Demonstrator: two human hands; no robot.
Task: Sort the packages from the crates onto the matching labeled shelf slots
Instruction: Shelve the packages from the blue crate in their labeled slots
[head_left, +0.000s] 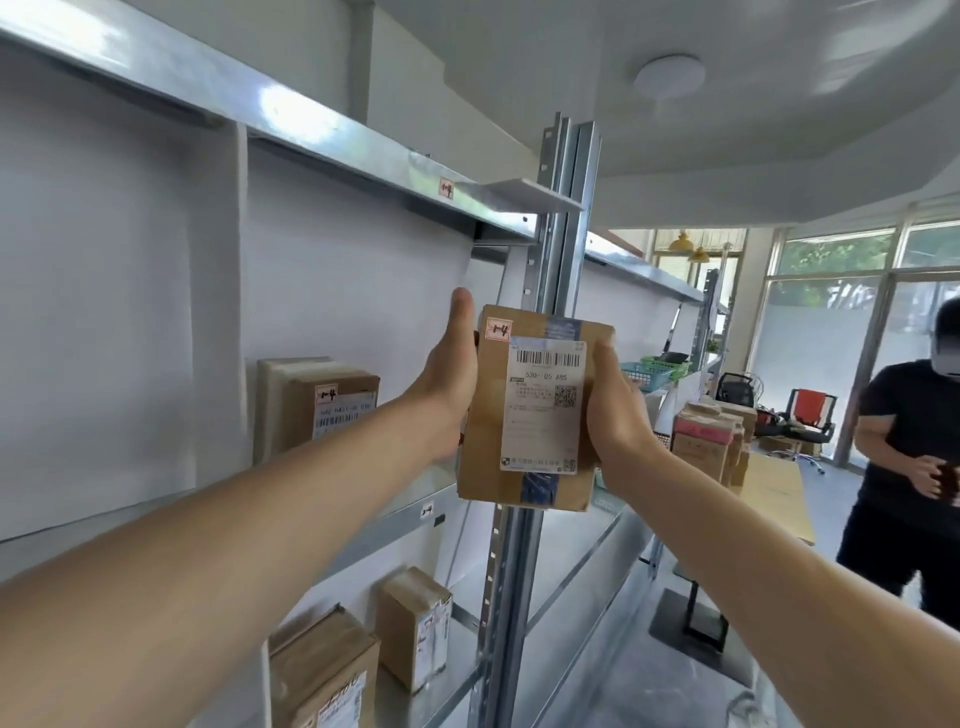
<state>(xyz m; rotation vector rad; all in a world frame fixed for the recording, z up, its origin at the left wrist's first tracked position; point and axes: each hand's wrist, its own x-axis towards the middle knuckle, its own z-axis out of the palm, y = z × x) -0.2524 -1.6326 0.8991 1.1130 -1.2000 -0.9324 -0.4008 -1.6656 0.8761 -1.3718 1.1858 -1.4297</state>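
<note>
Package (530, 415) in plain taped cardboard, held upright in the air between both hands. It sits just in front of the steel shelf upright (563, 249) and a little above the middle shelf (395, 530).

It looks stiff and square-edged, and small enough to be fairly light. The shipping label (545, 405) and the tape look slick, so the bare cardboard sides seem the safest hold.

The left hand (451, 379) clasps the left side with its thumb (462, 317) up, and the right hand (618, 410) clamps the right edge. The fingers of both go behind the package, out of sight.

Its corner sticker (498, 330) seems to read "1-4", like the shelf tag (445, 188) on the upper rail, but both are blurred. No crates are in view, and the contents are unknown.
</note>
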